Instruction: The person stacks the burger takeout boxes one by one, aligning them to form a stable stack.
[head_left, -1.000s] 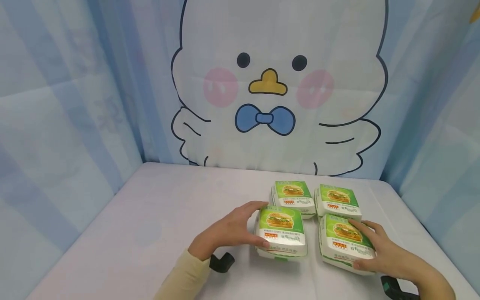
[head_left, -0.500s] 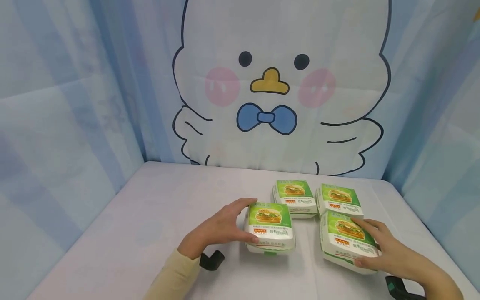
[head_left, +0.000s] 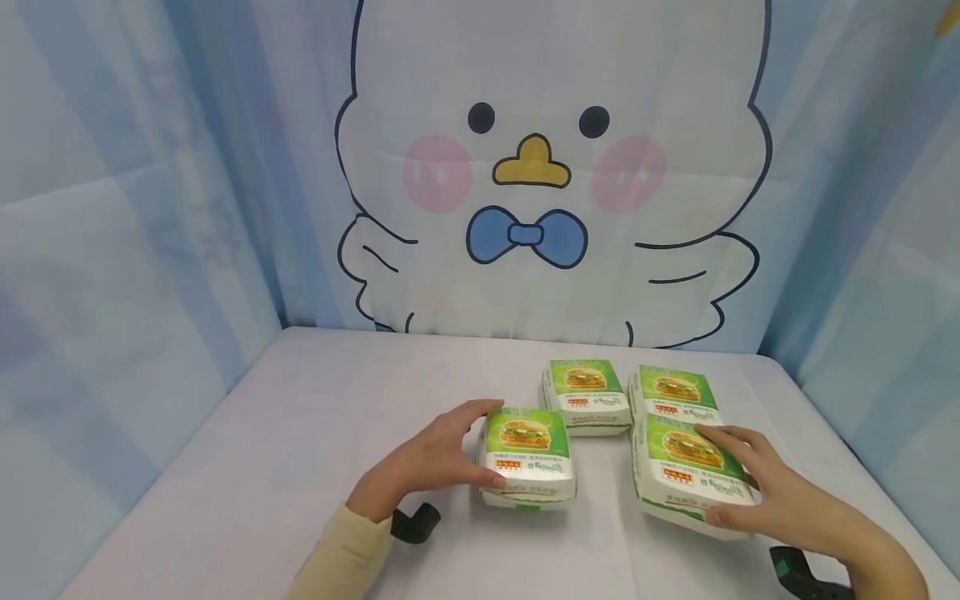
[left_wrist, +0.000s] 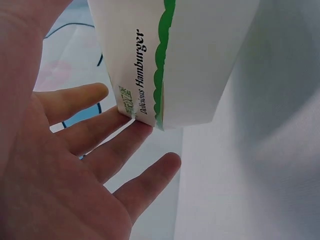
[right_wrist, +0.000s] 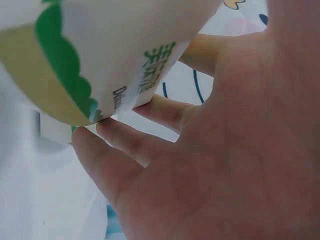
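Observation:
My left hand (head_left: 429, 458) grips a green-and-white hamburger box (head_left: 527, 462) from its left side, thumb at the near edge and fingers at the far edge. In the left wrist view the underside of this box (left_wrist: 200, 60) shows, held off the white table, with fingertips against one end. On the right, my right hand (head_left: 780, 492) holds a matching hamburger box (head_left: 693, 475) between thumb and fingers. The right wrist view shows that box (right_wrist: 115, 50) tilted, with fingertips at its far edge; its underside is partly visible.
Behind the held boxes, two more hamburger boxes stand on the white table (head_left: 360, 375): a back left box (head_left: 587, 396) and a back right box (head_left: 675, 392). The right held box overlaps the latter in view. Printed curtains (head_left: 150, 250) enclose the table's back and sides.
My left hand has carried its box to the left, away from the box in my right hand. The right box has risen slightly in the view, still in my right hand.

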